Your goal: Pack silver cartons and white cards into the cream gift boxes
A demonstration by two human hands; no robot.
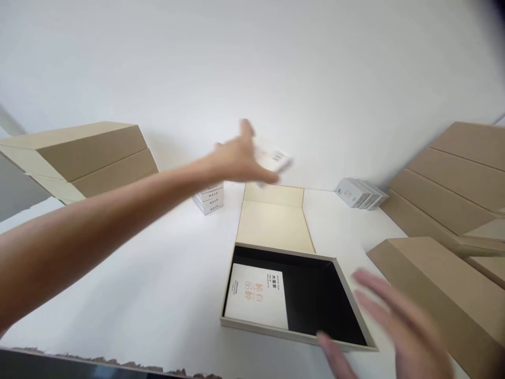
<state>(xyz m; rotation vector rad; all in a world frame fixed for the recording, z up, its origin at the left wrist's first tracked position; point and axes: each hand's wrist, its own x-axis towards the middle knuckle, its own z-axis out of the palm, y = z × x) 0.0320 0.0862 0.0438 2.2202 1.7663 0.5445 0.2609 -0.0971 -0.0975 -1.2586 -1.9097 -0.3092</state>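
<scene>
My left hand (239, 158) reaches over the open gift box and is closed on a small white tea box (271, 157), both smeared by motion. It hangs in front of the wall, above the raised lid (274, 221). The gift box (262, 331) has a black inside. A white tea box with dark and orange print (256, 295) lies flat in its left half; the black floor shows on the right. My right hand (402, 326), blurred and holding nothing, has its fingers apart beside the gift box's front right corner.
Small white boxes are stacked (211, 199) behind my left forearm. Several more white boxes (359, 193) stand at the back right by the wall. Tan gift boxes stand at the left (98, 158) and right (465, 179), with another tan box (437, 284) nearer on the right.
</scene>
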